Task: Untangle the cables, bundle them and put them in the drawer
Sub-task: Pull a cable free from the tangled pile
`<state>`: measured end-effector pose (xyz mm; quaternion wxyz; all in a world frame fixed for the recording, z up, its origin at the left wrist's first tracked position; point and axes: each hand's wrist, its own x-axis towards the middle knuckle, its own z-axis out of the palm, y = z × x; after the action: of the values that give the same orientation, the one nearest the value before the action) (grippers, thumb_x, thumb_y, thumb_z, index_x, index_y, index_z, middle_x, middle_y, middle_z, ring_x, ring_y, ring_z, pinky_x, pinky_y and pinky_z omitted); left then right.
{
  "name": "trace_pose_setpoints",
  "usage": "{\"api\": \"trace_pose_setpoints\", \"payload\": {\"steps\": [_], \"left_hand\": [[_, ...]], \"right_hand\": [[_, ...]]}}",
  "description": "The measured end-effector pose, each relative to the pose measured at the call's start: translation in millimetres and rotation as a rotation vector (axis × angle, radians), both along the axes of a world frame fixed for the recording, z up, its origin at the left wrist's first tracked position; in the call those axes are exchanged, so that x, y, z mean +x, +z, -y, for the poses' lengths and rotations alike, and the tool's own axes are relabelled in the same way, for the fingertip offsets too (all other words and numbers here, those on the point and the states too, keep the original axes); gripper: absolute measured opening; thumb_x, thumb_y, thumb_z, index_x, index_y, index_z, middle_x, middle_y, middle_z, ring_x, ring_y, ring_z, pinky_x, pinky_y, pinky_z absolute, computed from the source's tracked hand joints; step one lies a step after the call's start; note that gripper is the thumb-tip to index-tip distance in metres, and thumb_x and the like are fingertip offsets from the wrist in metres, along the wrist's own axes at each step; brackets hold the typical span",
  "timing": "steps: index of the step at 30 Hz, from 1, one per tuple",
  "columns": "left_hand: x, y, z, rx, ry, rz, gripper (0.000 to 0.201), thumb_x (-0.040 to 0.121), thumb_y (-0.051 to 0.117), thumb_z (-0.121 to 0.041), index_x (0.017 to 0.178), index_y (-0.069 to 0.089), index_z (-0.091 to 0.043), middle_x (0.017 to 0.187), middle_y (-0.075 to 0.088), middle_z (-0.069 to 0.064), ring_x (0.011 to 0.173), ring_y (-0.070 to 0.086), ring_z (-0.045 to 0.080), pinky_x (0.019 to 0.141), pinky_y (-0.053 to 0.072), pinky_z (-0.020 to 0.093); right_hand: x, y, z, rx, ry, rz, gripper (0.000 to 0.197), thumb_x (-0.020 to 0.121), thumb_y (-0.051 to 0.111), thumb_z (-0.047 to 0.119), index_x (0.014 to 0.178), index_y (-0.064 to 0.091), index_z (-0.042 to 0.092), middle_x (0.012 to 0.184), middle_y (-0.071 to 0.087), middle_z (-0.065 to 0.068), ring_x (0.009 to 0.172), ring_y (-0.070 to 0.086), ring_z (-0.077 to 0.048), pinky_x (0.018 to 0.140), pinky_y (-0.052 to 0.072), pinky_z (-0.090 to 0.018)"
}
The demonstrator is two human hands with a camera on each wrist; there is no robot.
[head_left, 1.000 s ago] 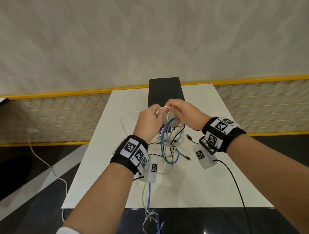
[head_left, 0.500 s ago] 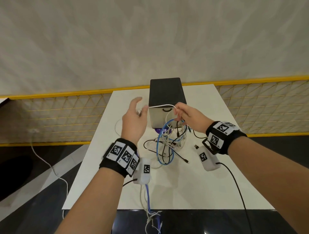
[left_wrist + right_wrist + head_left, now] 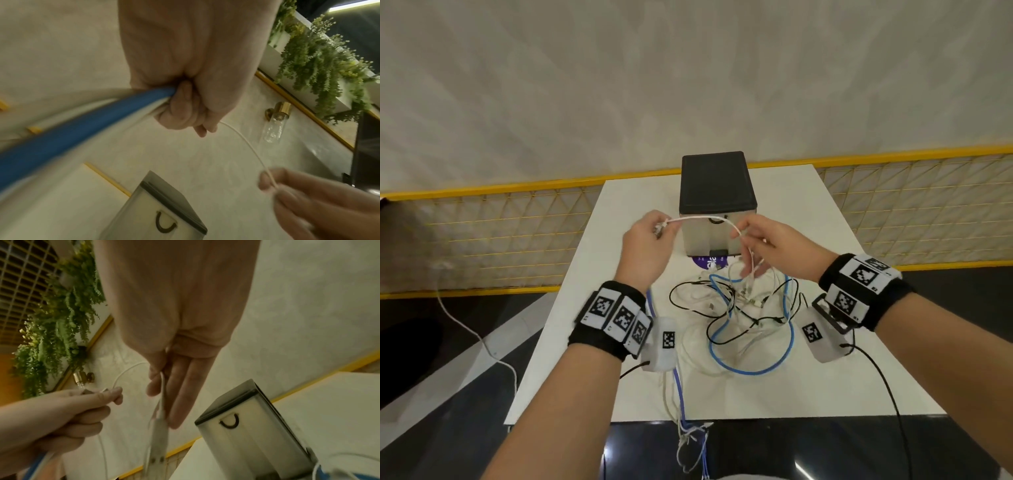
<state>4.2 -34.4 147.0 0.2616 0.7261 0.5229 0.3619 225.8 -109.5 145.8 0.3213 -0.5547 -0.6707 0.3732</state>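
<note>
My left hand (image 3: 645, 245) pinches white cable (image 3: 702, 219) plug end, fist also gripping blue cable (image 3: 82, 123). Right hand (image 3: 767, 246) pinches same white cable, other fingers straight. Tangle (image 3: 739, 308) lies below fingers; drawer box (image 3: 717, 192) just beyond. Untangling step; next, draw white cable free.

1. We saw a thin white cable (image 3: 702, 219) stretched in a raised arc above the table.
2. Blue, black and white cables (image 3: 739, 318) lay tangled below it.
3. The drawer box (image 3: 717, 205) stood upright behind, shut.
</note>
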Motion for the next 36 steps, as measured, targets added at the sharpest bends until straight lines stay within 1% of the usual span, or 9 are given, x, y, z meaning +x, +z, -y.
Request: {"api": "trace_pose_setpoints", "payload": {"steps": [8,14,16,19,24,27,30,34,36], "left_hand": [[-29.8,5.0,29.2,0.069,0.062,0.111,0.011,0.097,0.059,-0.021,0.107,0.062,-0.019,0.060,0.046,-0.010,0.047,0.041,0.004,0.051,0.034,0.022],[-37.8,26.1,77.5,-0.074,-0.144,0.141,0.059,0.089,0.055,-0.002,0.136,0.052,-0.038,0.065,0.040,-0.005,0.053,0.036,0.005,0.053,0.040,0.015],[-41.2,31.2,90.9,-0.103,-0.210,0.179,0.058,0.091,0.055,-0.002,0.135,0.052,-0.039,0.060,0.041,-0.011,0.053,0.035,0.008,0.051,0.038,0.016],[-41.6,36.0,108.1,-0.175,-0.284,0.251,0.047,0.095,0.054,-0.006,0.128,0.058,-0.040,0.057,0.036,-0.007,0.052,0.031,0.014,0.045,0.033,0.022],[-21.7,38.4,131.6,-0.219,-0.367,0.345,0.031,0.100,0.049,-0.008,0.122,0.063,-0.027,0.051,0.027,-0.004,0.046,0.023,0.016,0.043,0.024,0.022],[-6.7,37.1,140.6,-0.242,-0.448,0.413,0.025,0.104,0.047,-0.012,0.121,0.063,-0.021,0.053,0.022,-0.002,0.047,0.018,0.015,0.043,0.019,0.024],[-4.2,36.8,139.6,-0.219,-0.436,0.468,0.021,0.105,0.045,-0.018,0.115,0.064,-0.020,0.053,0.022,-0.004,0.046,0.017,0.013,0.041,0.018,0.022],[-21.0,31.7,126.2,-0.150,-0.315,0.564,0.020,0.106,0.044,-0.024,0.106,0.064,-0.020,0.054,0.023,-0.004,0.045,0.018,0.013,0.042,0.019,0.022],[-30.1,26.2,118.9,-0.155,-0.266,0.571,0.020,0.106,0.044,-0.026,0.110,0.063,-0.021,0.055,0.023,-0.004,0.046,0.017,0.013,0.043,0.019,0.022]], "right_hand": [[-31.4,-59.2,77.0,-0.452,0.429,0.249,0.008,0.097,0.043,0.013,0.094,0.050,0.014,0.096,0.073,-0.006,0.085,0.070,-0.020,0.063,0.058,-0.031],[-57.8,-102.6,118.7,-0.563,0.745,0.679,0.004,0.085,0.065,0.027,0.086,0.067,0.024,0.084,0.068,-0.001,0.080,0.060,-0.017,0.079,0.049,-0.034],[-54.4,-96.4,120.3,-0.656,0.748,0.765,0.021,0.081,0.069,0.039,0.070,0.065,0.022,0.068,0.063,0.001,0.070,0.057,-0.018,0.075,0.051,-0.035],[-44.5,-71.7,108.8,-0.533,0.566,0.820,0.045,0.081,0.063,0.057,0.099,0.070,0.017,0.087,0.069,0.002,0.076,0.058,-0.013,0.081,0.054,-0.036],[-58.3,-14.5,93.6,-0.106,0.271,0.337,0.078,0.081,0.064,0.057,0.144,0.034,0.024,0.141,0.048,0.011,0.128,0.045,-0.002,0.101,0.037,-0.017],[-91.5,-1.5,97.3,-0.117,0.404,0.146,0.027,0.093,0.057,0.038,0.116,0.053,0.025,0.117,0.058,0.017,0.107,0.051,0.016,0.090,0.041,-0.008],[-119.5,-18.7,105.6,-0.048,0.397,-0.022,0.018,0.102,0.040,0.016,0.102,0.054,0.005,0.095,0.063,-0.003,0.085,0.059,-0.009,0.080,0.046,-0.016],[-115.6,-80.9,115.1,-0.197,0.442,0.169,0.018,0.104,0.032,0.022,0.105,0.043,0.009,0.089,0.055,0.012,0.079,0.055,-0.003,0.079,0.045,-0.018],[-102.4,-110.7,117.0,-0.317,0.502,0.363,0.022,0.103,0.035,0.024,0.120,0.044,0.013,0.110,0.061,0.000,0.099,0.060,-0.020,0.093,0.047,-0.036]]}}
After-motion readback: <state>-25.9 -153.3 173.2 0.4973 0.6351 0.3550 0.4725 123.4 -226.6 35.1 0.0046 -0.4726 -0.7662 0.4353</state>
